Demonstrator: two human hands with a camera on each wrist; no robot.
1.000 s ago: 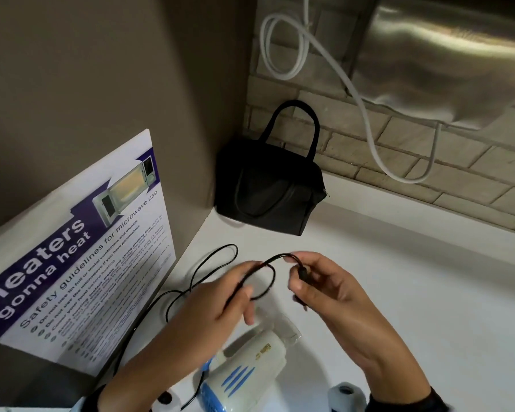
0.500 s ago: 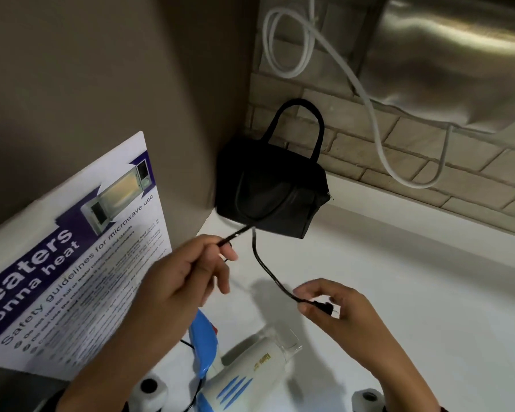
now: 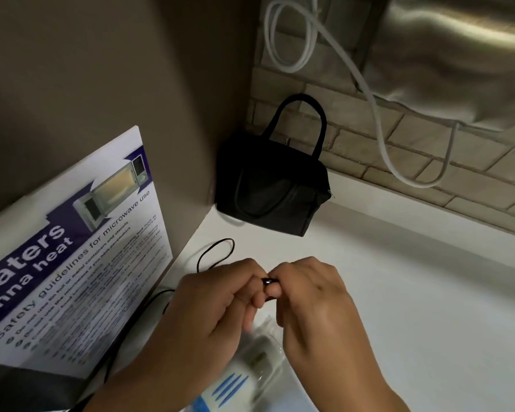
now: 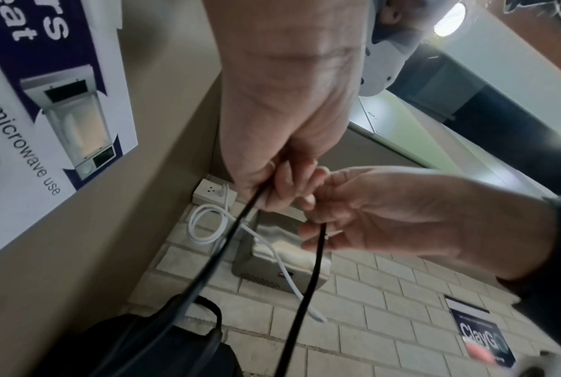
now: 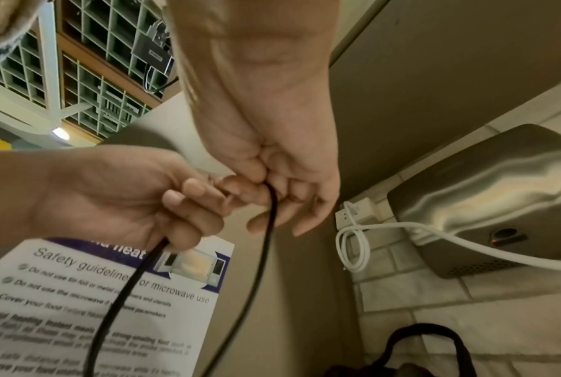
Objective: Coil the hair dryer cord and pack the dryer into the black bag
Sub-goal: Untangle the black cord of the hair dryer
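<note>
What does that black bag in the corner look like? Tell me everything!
The small black fabric bag stands upright on the white counter, tucked into the corner where the tan side wall meets the pale brick wall. It looks soft and boxy, with a looped carry handle standing up on top. Neither hand touches it, and the cord is not in it.

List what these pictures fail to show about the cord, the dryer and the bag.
- Cord coil: head view, left hand and right hand cover it; the loop count is unknown.
- Plug: inside the right hand's grip, only a dark tip shows.
- Hair dryer: blurred, under both hands, cut by the bottom edge.
- Black bag: zip state unclear; wrist views crop it.
</note>
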